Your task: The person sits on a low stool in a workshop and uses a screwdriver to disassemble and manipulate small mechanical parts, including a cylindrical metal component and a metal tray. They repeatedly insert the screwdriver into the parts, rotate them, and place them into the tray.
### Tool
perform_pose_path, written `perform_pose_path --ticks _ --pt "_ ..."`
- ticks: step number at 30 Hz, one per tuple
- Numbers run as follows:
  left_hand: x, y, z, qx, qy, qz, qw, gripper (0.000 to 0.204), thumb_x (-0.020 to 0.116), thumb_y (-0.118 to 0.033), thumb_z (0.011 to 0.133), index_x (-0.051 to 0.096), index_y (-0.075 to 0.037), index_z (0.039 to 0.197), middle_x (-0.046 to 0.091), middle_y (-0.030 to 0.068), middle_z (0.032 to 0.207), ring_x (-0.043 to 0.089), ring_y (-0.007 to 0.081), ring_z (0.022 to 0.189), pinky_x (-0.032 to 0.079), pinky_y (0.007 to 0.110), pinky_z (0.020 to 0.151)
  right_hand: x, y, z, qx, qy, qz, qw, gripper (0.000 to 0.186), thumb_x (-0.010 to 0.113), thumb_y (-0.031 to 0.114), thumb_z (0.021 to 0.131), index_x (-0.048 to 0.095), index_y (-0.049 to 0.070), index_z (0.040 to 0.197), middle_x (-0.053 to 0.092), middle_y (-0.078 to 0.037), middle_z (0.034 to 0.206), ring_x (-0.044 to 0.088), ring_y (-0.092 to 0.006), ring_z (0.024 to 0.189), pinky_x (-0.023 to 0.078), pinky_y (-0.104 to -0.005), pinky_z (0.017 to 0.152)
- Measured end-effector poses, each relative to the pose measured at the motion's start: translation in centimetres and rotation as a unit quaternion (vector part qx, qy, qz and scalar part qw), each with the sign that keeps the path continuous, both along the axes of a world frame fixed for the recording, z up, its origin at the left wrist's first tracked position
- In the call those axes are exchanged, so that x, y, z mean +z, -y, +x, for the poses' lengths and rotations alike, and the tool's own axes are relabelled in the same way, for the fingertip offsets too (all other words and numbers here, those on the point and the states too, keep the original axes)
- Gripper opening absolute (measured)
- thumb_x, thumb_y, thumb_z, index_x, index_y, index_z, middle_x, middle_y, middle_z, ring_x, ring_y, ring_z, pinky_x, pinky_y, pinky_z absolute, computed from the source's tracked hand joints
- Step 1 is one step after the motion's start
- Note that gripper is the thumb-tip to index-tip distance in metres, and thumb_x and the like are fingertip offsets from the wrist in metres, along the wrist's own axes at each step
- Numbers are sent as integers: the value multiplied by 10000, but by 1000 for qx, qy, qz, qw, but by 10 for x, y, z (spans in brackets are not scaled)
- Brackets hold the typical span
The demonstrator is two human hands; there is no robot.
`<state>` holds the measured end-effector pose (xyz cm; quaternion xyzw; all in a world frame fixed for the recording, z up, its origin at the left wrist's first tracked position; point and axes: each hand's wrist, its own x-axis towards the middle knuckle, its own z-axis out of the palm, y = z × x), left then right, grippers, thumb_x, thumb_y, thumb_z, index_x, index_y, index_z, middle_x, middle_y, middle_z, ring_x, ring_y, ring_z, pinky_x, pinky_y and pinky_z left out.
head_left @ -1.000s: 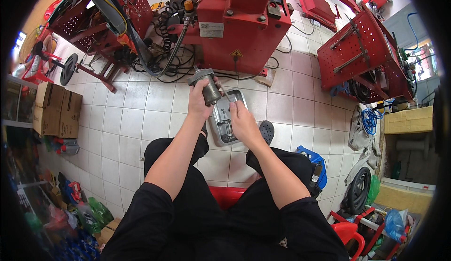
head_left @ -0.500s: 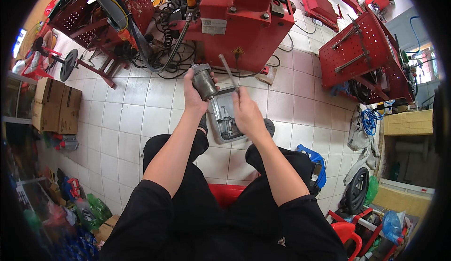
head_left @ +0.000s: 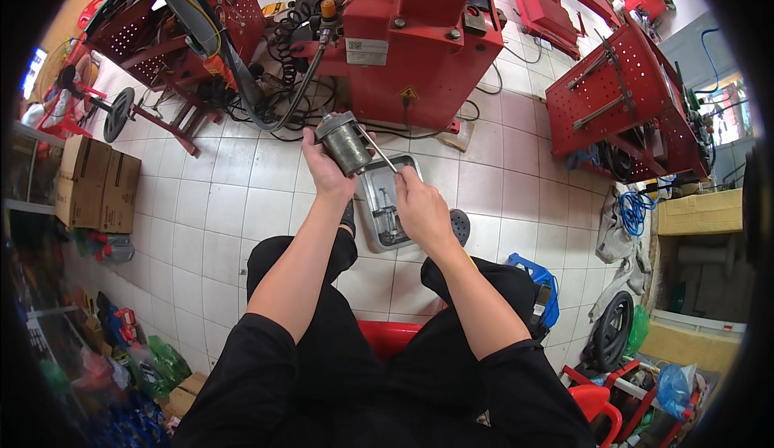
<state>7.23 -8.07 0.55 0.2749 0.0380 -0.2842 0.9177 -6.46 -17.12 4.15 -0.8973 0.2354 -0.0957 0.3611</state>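
My left hand is wrapped round a worn metal cylinder with a wider flanged top end, which looks like a small motor. It is tilted above the floor, slightly left of the middle. Closed on a thin metal rod-like tool, my right hand is to the right of the cylinder. The tool slants up and left, its far end at the cylinder's upper right side; whether it touches cannot be told. Below and between my hands, a grey rectangular tray on the floor holds several metal parts.
A big red machine stands ahead, with hoses and cables at its left. Red perforated carts stand right and far left. Cardboard boxes are at the left. A blue case lies beside my right knee on the tiled floor.
My right hand has tipped the rod-like tool leftward, bringing its far end to the cylinder. My left hand and the cylinder have shifted slightly left, and the cylinder is turned somewhat.
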Motion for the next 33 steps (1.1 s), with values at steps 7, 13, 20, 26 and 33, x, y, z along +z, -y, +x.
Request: perform_pose_path --ticks 7,13,20,26,33 --pt "-2 -1 2 -9 -2 5 1000 628 233 -627 892 529 -148 1170 619 150 996 608 339 916 498 439 714 3 0 0 -4 18 -21 1000 181 455 227 936 493 51 925 590 -227 643 571 -441 618 430 -526 554" --pt "-1 0 -1 -7 -1 8 1000 634 259 -633 891 527 -132 1172 619 147 991 603 336 935 494 434 727 -3 2 0 -1 64 -51 997 149 490 196 915 503 51 881 583 -214 628 570 -419 596 431 -512 536" --pt "-2 1 -2 -13 -2 6 1000 669 256 -628 901 530 -72 1152 616 147 981 598 332 953 493 421 741 -1 0 1 -13 65 -84 994 142 506 193 905 501 58 864 576 -190 617 576 -400 587 440 -491 516" --pt "1 7 -7 -16 10 -24 1000 652 244 -594 927 526 -48 1146 613 152 982 592 331 962 498 414 761 -4 1 -1 -30 43 -143 988 127 517 203 898 500 78 888 592 -163 655 592 -385 583 464 -475 499" --pt "2 10 -10 -34 -7 -26 999 635 253 -575 937 511 -36 1150 604 153 997 581 327 971 495 411 788 -2 2 -2 -36 -17 -213 976 70 521 126 840 501 90 897 584 -129 692 605 -375 575 481 -461 485"
